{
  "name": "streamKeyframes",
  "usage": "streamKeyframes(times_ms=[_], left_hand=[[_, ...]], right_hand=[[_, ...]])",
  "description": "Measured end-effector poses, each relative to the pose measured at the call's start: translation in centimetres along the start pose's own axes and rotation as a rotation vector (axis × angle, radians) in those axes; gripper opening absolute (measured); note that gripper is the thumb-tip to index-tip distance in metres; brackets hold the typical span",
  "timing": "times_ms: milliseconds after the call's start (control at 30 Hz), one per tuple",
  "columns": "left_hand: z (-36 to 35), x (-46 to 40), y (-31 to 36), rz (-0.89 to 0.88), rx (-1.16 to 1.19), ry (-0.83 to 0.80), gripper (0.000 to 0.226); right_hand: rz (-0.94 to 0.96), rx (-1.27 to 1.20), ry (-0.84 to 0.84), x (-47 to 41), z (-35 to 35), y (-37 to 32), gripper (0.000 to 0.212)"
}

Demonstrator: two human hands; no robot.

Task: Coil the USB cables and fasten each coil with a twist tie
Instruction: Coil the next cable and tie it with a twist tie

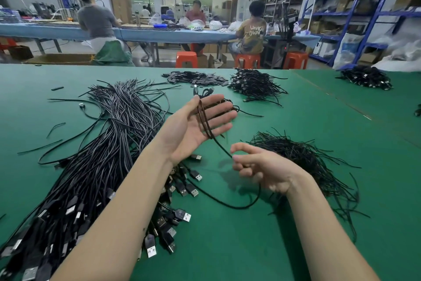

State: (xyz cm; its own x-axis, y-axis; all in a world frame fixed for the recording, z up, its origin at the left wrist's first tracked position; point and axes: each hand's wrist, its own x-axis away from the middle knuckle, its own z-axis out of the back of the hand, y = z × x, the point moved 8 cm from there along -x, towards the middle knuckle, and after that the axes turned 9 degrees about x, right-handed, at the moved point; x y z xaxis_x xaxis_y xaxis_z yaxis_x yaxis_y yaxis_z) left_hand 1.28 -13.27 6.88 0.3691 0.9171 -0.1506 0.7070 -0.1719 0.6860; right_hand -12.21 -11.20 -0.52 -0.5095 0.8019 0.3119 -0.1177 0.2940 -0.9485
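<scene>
The green table (296,223) carries a large bundle of uncoiled USB cables (95,166), so most work remains. A pile of twist ties (307,162) lies right; finished coils (255,84) lie beyond. The left hand (198,128), fingers straight, carries a part-wound cable (205,121). The right hand (262,169) pinches its free length; no tie is fitted.

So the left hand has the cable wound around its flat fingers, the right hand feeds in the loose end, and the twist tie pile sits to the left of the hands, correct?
Not quite. The head view shows the twist tie pile to the right of the hands, behind the right hand; the heap on the left is the loose USB cables. The rest stands: the cable is wound around the left hand and the right hand feeds the loose end.
</scene>
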Motion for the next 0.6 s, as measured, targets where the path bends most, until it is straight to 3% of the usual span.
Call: streamKeyframes(times_ms=[67, 167, 300, 433, 500, 600], left_hand=[[-0.6, 0.5, -0.7, 0.108, -0.133, -0.08, 0.052], [-0.9, 1.2, -2.7, 0.311, -0.459, -0.145, 0.049], [-0.1, 0.8, -3.2, 0.312, -0.752, -0.021, 0.047], [0.8, 0.6, -1.2, 0.209, -1.047, 0.067, 0.045], [1.4, 0.5, -0.4, 0.143, -1.183, 0.125, 0.044], [1.4, 0.3, 0.2, -0.02, -0.937, 0.219, 0.04]], right_hand=[[0.039, -0.115, 0.161, -0.2, 1.6, -0.6, 0.013], [0.103, -0.159, 0.272, 0.2, 2.4, -2.9, 0.007], [0.162, 0.375, 0.472, 1.3, 1.7, -6.6, 0.009], [0.308, 0.563, 0.601, 2.6, -0.1, -9.3, 0.01], [0.361, 0.504, 0.59, 3.1, -0.5, -10.1, 0.01], [0.287, 0.308, 0.334, 2.4, -2.3, -9.0, 0.012]])
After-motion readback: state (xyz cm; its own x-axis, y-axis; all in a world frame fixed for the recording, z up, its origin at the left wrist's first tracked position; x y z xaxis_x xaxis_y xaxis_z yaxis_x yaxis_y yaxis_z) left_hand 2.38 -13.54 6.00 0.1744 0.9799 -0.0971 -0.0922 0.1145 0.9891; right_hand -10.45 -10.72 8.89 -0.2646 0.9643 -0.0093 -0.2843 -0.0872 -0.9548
